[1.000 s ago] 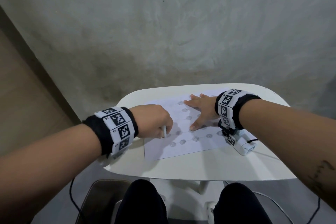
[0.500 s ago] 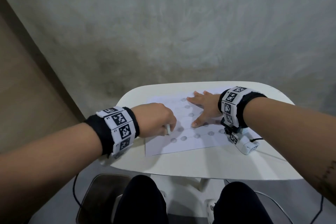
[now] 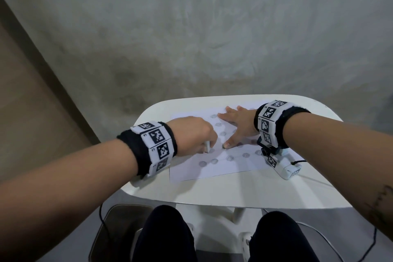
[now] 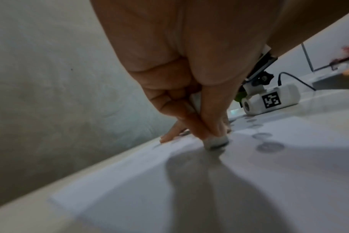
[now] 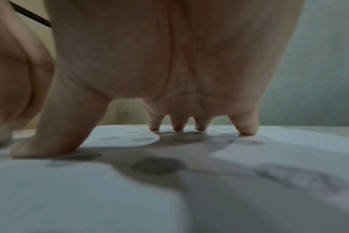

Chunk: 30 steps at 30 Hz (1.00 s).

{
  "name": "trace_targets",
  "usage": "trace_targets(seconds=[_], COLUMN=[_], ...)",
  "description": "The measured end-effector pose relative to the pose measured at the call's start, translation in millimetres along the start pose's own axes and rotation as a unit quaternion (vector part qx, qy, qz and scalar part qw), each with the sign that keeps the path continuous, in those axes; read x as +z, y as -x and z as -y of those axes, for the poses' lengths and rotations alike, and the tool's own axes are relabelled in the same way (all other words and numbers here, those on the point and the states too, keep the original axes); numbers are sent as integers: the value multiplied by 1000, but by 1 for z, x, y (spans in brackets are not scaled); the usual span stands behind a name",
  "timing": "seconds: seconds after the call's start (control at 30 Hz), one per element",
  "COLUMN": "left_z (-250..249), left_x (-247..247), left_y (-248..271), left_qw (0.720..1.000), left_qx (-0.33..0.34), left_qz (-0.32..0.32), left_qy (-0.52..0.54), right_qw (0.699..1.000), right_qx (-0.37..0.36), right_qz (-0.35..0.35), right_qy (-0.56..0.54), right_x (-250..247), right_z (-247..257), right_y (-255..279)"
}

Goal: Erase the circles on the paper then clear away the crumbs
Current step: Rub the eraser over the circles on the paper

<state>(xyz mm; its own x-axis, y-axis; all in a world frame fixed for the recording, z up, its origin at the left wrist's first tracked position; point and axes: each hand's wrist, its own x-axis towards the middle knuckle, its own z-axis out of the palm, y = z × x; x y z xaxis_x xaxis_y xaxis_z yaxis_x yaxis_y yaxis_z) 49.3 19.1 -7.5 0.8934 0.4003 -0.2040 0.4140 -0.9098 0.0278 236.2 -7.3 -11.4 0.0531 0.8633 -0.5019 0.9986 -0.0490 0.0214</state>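
A white table (image 3: pixel 223 189) with rounded corners is seen from above, set against a grey wall. A sheet of paper (image 3: pixel 223 168) lies flat on it, slightly skewed to the table's edges, its near-left corner close to the front edge. Rows of grey pencilled circles (image 3: pixel 230 157) are marked across the sheet. A small white camera unit (image 3: pixel 287 169) with black-and-white tags rests on the tabletop just beside the paper's right edge, and a thin black cable (image 3: pixel 298 162) is plugged into its end. In the left wrist view the paper (image 4: pixel 209 197) is shown lying flat, with bare tabletop (image 4: pixel 20 220) along its left side.
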Motion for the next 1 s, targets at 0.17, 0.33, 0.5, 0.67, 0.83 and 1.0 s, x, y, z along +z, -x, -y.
trace_targets(seconds=[0.17,0.33,0.5,0.67,0.83,1.0], left_z=[10,1,0,-6,-1,-8], left_x=[1,-1,2,-12,-4,-8], left_y=[12,-6,-3,-15,-11,-18], left_qw=[998,1000,999,999,999,1000], left_qx=[-15,-15,-27,-18,-16,-2], left_qz=[58,-14,6,33,34,19], left_qy=[23,8,43,12,29,-1], right_qw=[1000,1000,1000,1000,1000,1000], right_qx=[-3,0,3,2,3,3], right_qz=[-6,2,0,-9,-6,-15], right_qy=[-12,-11,-3,0,1,-4], right_x=[1,-1,-1,1,1,3], right_z=[-3,-1,0,-2,-1,-3], right_y=[-2,1,1,-2,-3,-5])
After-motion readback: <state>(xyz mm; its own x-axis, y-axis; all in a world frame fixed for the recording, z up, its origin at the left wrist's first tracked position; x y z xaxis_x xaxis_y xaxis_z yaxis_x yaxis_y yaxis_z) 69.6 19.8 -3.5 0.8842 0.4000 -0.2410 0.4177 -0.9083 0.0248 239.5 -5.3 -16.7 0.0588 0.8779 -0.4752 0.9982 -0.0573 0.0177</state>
